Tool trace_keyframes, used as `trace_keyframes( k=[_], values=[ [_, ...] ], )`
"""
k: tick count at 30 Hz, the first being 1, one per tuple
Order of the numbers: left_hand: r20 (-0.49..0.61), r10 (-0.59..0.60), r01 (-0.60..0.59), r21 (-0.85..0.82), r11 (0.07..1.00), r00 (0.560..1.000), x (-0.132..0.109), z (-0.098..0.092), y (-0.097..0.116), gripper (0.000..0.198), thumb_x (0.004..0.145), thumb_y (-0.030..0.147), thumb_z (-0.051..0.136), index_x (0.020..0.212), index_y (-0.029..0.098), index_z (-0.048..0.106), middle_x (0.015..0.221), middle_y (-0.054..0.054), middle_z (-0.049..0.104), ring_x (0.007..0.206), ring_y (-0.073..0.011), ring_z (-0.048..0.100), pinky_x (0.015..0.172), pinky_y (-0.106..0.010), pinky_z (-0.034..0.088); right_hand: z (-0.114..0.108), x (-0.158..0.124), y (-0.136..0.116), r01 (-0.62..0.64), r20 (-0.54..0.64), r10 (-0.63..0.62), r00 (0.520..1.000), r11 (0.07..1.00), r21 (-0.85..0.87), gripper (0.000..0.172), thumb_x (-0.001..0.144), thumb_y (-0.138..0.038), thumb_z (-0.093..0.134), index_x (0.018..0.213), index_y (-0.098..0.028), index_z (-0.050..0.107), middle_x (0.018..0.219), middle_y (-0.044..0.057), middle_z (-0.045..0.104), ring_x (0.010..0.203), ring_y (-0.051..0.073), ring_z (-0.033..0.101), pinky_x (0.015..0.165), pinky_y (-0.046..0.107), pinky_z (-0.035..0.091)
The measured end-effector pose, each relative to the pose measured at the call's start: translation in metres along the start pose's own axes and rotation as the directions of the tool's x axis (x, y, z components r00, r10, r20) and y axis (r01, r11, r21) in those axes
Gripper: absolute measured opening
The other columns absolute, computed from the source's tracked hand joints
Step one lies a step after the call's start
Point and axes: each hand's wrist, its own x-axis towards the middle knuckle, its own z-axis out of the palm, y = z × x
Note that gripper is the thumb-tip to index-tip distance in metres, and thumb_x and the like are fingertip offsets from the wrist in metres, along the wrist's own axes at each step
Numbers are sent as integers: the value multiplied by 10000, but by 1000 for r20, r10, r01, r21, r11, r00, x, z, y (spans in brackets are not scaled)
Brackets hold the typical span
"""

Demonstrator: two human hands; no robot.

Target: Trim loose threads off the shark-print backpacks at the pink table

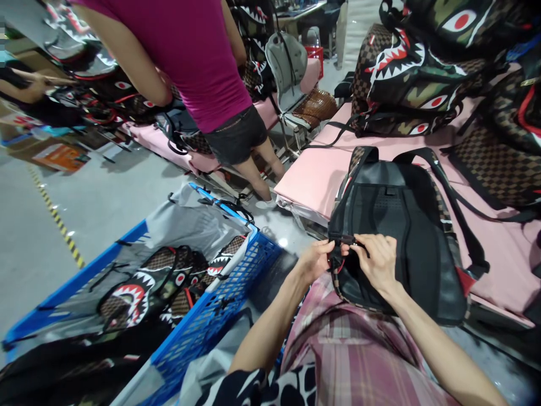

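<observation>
A black backpack [406, 237] with brown checkered sides lies on the pink-topped table [308, 175], its padded back facing up. At its near left edge my left hand [316, 260] is closed on a short black strap [347, 239]. My right hand [377, 260] pinches the other end of that strap, thumb and fingers pressed together. The small part between my fingertips is too dark to make out. A shoulder strap [459, 208] loops off the bag's right side, and a red patch [465, 280] shows at the lower right corner.
Shark-mouth backpacks [406, 79] are piled at the table's back right. To my left stands a blue plastic crate [220, 287] lined with grey sheeting, with more backpacks [143, 287] inside. A person in a magenta top [181, 56] stands ahead near a grey chair [287, 67].
</observation>
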Motion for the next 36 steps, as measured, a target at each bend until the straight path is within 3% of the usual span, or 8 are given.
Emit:
trace_keyframes(
  k=[4,7,12,19,26,36],
  values=[
    [1,-5,5,8,1000,1000,0,1,-1,193,790,185,590,923,58,649,870,-153,692,748,-215,663,624,-296,505,1,2,0,29,-6,-29,1000,999,-35,117,867,-192,537,940,-194,628,840,30,700,755,159,598,738,344,297],
    [-3,1,-1,-8,1000,1000,0,2,-1,189,791,176,581,927,65,652,892,-152,693,763,-214,659,604,-290,500,-1,1,1,-20,-36,21,999,999,26,91,864,-210,548,891,-192,633,794,26,694,721,152,595,721,329,320],
    [-14,11,-11,-7,1000,1000,-2,5,-2,197,766,196,614,908,68,659,852,-141,697,702,-203,654,570,-280,478,-3,-4,3,-21,-5,21,1000,999,47,126,849,-226,573,951,-191,639,866,39,694,773,161,606,732,323,341],
    [-35,51,-50,45,998,998,-6,15,-4,216,708,250,690,831,71,680,779,-120,697,718,-191,651,614,-256,456,-2,-3,0,7,-9,-7,1000,1000,12,132,851,-208,563,954,-190,642,855,41,695,762,160,605,730,327,343],
    [-61,27,-24,59,998,998,-6,14,-5,230,697,243,683,858,78,683,847,-135,699,713,-196,643,566,-254,446,-3,-7,6,-15,-61,19,998,998,58,102,846,-202,574,924,-189,639,850,43,697,761,163,610,726,324,361],
    [-24,53,-49,150,987,998,-5,11,-10,326,637,336,726,842,85,694,742,-110,679,591,-141,581,535,-229,413,-6,0,5,23,65,-30,997,994,106,128,854,-202,552,948,-189,638,864,43,694,801,171,594,757,330,358]
  ],
)
